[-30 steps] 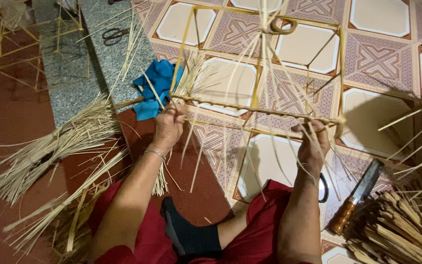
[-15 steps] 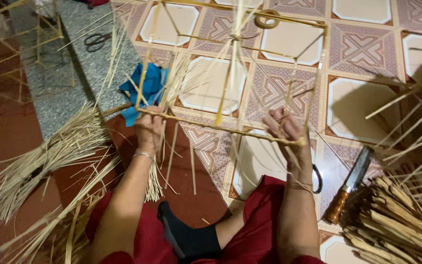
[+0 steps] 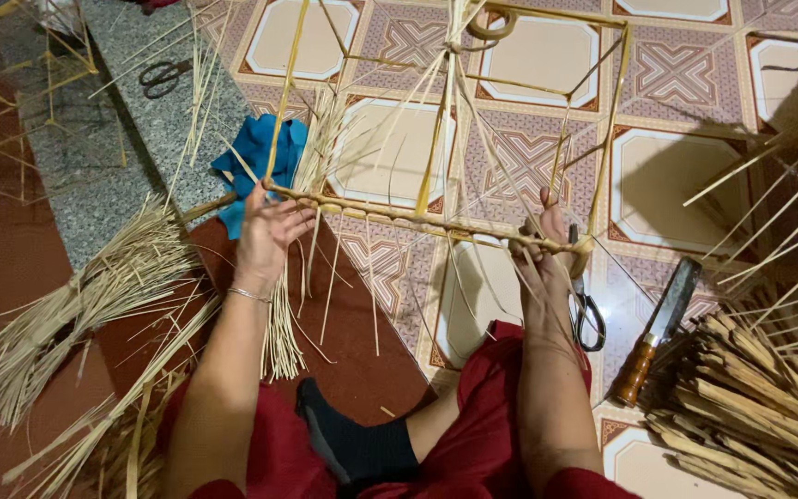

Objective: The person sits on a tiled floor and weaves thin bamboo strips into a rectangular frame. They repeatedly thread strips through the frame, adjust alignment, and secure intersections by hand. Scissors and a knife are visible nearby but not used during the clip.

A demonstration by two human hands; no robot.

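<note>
Bamboo frame (image 3: pixel 436 139), box-shaped, is set on the tiled floor (image 3: pixel 667 176) at 12 o'clock, its near bar gripped by both hands: left hand (image 3: pixel 268 231) at 10 o'clock, fingers loosely curled; right hand (image 3: pixel 544 254) at 2 o'clock, fingers closed. Black scissors (image 3: pixel 586 310) and a wooden-handled knife (image 3: pixel 655 331) are laid at 3 o'clock; a blue cloth (image 3: pixel 256 166) is seen at 11 o'clock.

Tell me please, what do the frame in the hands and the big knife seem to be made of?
The frame looks like split bamboo: pale yellow, matte sticks bound at the joints; both the left hand and the right hand grip its near bar. The knife seems to be dull grey metal, likely steel, with a reddish-brown handle that looks like varnished wood.
</note>
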